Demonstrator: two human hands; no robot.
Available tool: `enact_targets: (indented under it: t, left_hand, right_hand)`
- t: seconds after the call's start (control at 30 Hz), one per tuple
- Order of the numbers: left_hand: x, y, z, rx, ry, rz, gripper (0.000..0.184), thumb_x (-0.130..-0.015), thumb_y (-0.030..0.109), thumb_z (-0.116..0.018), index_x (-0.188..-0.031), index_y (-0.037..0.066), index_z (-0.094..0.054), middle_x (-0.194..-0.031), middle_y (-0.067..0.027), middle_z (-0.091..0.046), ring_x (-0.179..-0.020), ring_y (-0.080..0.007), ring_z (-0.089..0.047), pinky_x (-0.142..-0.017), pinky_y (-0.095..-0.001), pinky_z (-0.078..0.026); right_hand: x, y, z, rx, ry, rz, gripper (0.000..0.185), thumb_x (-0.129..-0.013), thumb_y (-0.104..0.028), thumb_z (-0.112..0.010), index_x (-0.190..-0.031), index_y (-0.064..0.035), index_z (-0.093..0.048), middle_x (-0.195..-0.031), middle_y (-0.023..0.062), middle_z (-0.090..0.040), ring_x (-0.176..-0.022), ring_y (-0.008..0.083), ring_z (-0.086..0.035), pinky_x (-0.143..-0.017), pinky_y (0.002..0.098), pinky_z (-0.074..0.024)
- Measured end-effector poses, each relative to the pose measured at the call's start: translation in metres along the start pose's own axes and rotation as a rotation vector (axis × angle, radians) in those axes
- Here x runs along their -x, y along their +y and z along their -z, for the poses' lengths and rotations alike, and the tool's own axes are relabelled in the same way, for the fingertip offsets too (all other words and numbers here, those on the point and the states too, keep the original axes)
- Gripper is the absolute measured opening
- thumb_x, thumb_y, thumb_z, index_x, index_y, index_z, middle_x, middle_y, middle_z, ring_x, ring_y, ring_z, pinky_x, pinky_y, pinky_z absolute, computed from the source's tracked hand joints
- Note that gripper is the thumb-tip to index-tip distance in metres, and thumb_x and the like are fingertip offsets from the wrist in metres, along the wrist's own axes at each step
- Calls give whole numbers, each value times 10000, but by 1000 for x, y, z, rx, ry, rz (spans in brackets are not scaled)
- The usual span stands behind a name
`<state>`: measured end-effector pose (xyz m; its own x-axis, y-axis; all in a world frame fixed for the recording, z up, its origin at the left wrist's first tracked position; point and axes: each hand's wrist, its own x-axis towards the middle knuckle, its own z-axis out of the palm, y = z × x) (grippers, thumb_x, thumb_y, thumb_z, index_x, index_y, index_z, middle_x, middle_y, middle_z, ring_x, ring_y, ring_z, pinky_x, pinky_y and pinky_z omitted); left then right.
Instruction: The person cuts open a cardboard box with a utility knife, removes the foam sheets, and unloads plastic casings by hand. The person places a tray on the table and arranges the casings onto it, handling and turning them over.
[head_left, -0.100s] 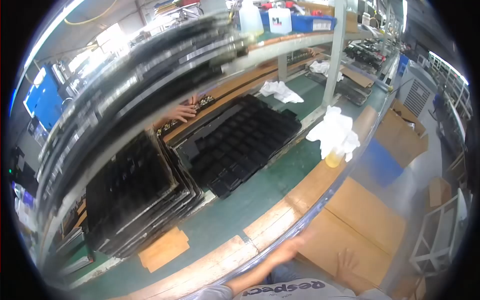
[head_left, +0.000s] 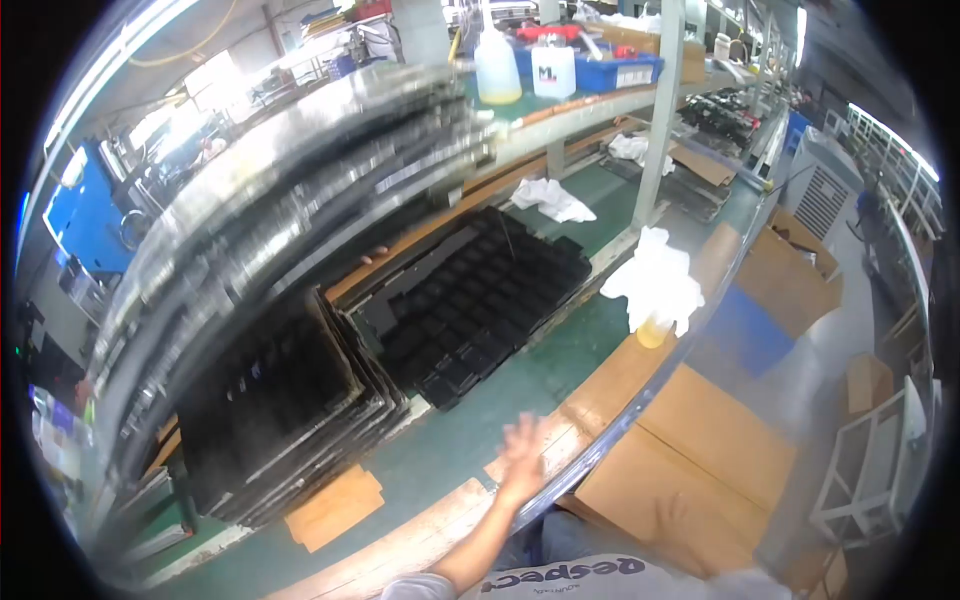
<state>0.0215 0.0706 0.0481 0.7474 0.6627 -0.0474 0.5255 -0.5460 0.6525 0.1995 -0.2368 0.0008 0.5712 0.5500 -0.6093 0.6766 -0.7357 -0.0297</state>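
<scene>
My left hand (head_left: 524, 452), fingers spread and slightly blurred, is raised over the wooden bench edge (head_left: 585, 400) and holds nothing. Lower right, my right hand (head_left: 672, 520) lies with spread fingers on a large cardboard box (head_left: 700, 450). Beyond my left hand, black pieces in overlapping rows (head_left: 470, 300) cover a tray on the green bench. Left of that tray stands a stack of dark trays (head_left: 270, 400). A flat piece of brown cardboard (head_left: 335, 508) lies in front of the stack.
White cloth (head_left: 655, 280) rests on a yellowish container (head_left: 652, 333) at the bench edge. A metal post (head_left: 660, 120) rises behind. Bottles (head_left: 497, 70) and a blue bin (head_left: 610, 74) occupy the upper shelf. Blurred stacked trays (head_left: 300, 180) fill the upper left. Another person's fingers (head_left: 374, 255) show behind the trays.
My left hand has moved up and left, from beside the box to over the bench edge. The other person's hand behind the trays is now mostly hidden.
</scene>
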Motion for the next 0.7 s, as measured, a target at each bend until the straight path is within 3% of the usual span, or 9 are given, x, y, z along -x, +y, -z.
enact_targets:
  t: [0.07,0.1,0.17,0.23,0.4,0.47,0.53,0.6,0.7]
  left_hand:
    - [2,-22,21,22,-8,325,811,-791,387,-554,-1400,166,-66,-1442,-125,138,-1299,-397,152,-937,-664,55]
    - [14,-33,25,13,-14,319,811,-791,387,-554,-1400,166,-66,-1442,-125,138,-1299,-397,152,-937,-664,55]
    - [33,-47,23,-299,-346,307,1024,-667,573,-605,-1400,180,-8,-1430,-129,185,-1276,-406,218,-852,-714,125]
    - [35,-45,22,-290,-387,296,1059,-639,604,-606,-1400,181,-4,-1430,-129,183,-1273,-411,219,-845,-716,132]
    - [29,-41,25,-300,-437,319,1126,-589,663,-606,-1401,183,9,-1433,-126,178,-1269,-419,221,-840,-717,139]
    - [31,-45,28,-312,-455,328,1124,-592,663,-605,-1401,183,11,-1434,-125,177,-1270,-419,221,-844,-716,135]
    - [27,-47,24,-354,-392,316,1130,-589,658,-609,-1400,183,17,-1434,-127,174,-1270,-417,223,-844,-717,131]
    - [36,-47,16,-368,-426,313,1133,-588,656,-612,-1400,183,20,-1434,-128,173,-1270,-416,224,-844,-718,129]
    - [32,-45,19,-327,-373,266,1136,-582,645,-622,-1401,183,17,-1433,-128,179,-1271,-417,221,-845,-721,121]
  right_hand:
    - [-32,-49,108,-465,317,428,433,-776,-208,-537,-1153,-36,-411,-1149,160,-401,-1056,324,-385,-874,439,-330]
    - [-48,-74,163,-617,416,678,248,-839,-116,-461,-1039,-4,-555,-1001,168,-574,-925,296,-545,-799,382,-425]
    - [-44,-161,303,-731,874,944,254,-828,-14,-476,-1072,-20,-546,-996,129,-574,-867,275,-552,-778,333,-438]
    - [-49,-232,406,-889,1124,1164,225,-835,-17,-483,-1043,-33,-568,-1003,125,-572,-870,267,-552,-789,319,-439]
    - [-105,-360,546,-644,1298,1353,253,-766,-48,-534,-1013,-46,-585,-1006,148,-566,-942,312,-538,-818,337,-417]
    - [-112,-381,566,-486,1053,1258,240,-732,-38,-543,-966,-49,-599,-990,156,-575,-946,335,-527,-808,374,-417]
    - [-115,-395,572,-306,1186,924,192,-759,-228,-593,-936,-181,-653,-899,104,-624,-878,313,-580,-762,398,-457]
    - [-125,-404,588,-168,1066,877,163,-769,-210,-567,-876,-140,-668,-903,122,-622,-837,308,-596,-726,414,-474]
    - [-156,-412,592,-63,1191,987,176,-778,-155,-522,-834,-39,-644,-875,191,-608,-828,347,-587,-721,421,-476]
